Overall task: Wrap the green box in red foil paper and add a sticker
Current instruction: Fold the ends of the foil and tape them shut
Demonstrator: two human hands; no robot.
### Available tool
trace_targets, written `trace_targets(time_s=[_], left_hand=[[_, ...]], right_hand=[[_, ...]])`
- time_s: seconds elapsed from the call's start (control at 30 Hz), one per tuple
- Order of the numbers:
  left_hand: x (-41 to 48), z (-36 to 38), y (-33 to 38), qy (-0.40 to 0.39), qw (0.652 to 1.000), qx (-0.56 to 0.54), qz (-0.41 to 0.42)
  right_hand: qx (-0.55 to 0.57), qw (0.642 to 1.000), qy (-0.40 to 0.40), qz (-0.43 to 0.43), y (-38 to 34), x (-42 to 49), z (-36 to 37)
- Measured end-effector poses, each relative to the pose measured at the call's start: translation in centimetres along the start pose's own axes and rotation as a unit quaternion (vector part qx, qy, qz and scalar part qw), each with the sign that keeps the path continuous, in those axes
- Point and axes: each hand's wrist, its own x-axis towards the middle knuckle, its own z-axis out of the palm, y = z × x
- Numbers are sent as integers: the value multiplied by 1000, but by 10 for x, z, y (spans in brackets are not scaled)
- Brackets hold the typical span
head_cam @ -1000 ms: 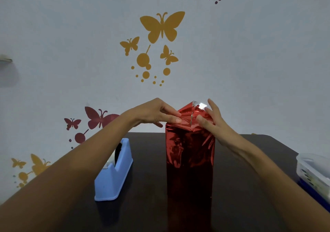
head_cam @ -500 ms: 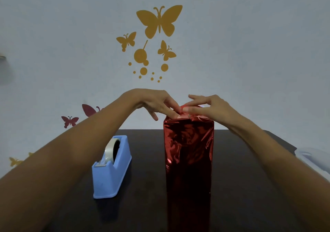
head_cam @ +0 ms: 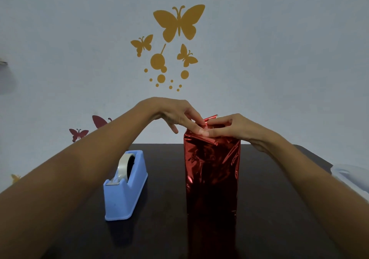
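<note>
A tall box wrapped in shiny red foil paper [head_cam: 212, 171] stands upright in the middle of the dark table [head_cam: 165, 228]; no green shows through. Both hands work at its top end. My left hand [head_cam: 177, 115] reaches in from the left and presses its fingertips down on the folded foil at the top front edge. My right hand [head_cam: 229, 127] lies over the top from the right, fingers pinching the foil flap. A small corner of foil sticks up between the hands. No sticker is in sight.
A light blue tape dispenser [head_cam: 125, 187] with a roll of clear tape stands left of the box. A white plastic container [head_cam: 351, 177] sits at the table's right edge. Behind the table is a pale wall with butterfly decals.
The raised foil flap at the top has been folded down flat. Both hands came together over the top of the box, and the view tilted slightly down.
</note>
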Motion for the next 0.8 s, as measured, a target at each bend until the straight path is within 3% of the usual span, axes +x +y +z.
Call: trace_targets(time_s=[0.47,0.53,0.6,0.7,0.8], left_hand=[[-6,8,-9,33,997,-52,43],[-16,18,-18,108,986,-109,58],[-30,31,-29,242,952,-179,47],[-56,63,-53,396,903,-156,-58],[-81,97,-88,386,884,66,-253]], right_hand=[[59,998,18,12,1,-4,6],[66,998,22,9,3,-6,8],[62,998,24,8,4,-7,7],[65,998,19,5,4,-8,7],[74,997,16,1,3,-9,8]])
